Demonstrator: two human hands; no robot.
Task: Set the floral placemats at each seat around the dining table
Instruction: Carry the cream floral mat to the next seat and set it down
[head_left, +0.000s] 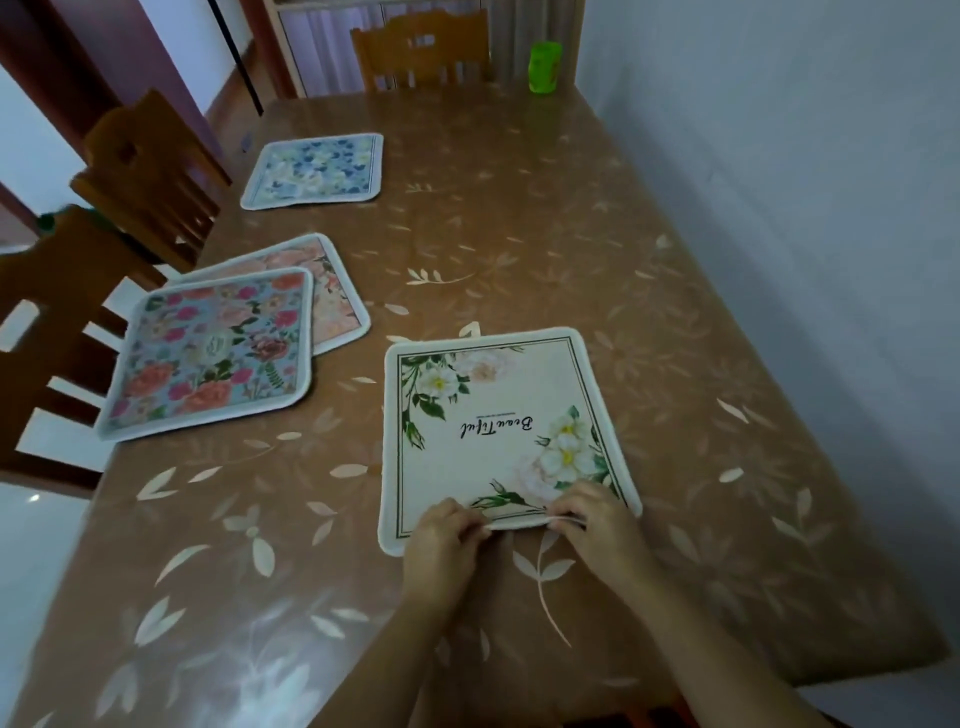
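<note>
A cream placemat (498, 431) with white flowers and the word "Beautiful" lies on the brown table (519, 234) in front of me. My left hand (447, 535) and my right hand (592, 525) both pinch its near edge, which is lifted a little. To the left, a pink-and-blue rose placemat (208, 353) overlaps a peach floral placemat (332, 291) beneath it. Further back on the left lies a blue floral placemat (314, 170).
Wooden chairs stand along the left side (47, 332) (150, 176) and one at the far end (423, 49). A green cup (544, 66) sits at the far right corner. A white wall (779, 182) runs along the table's right edge.
</note>
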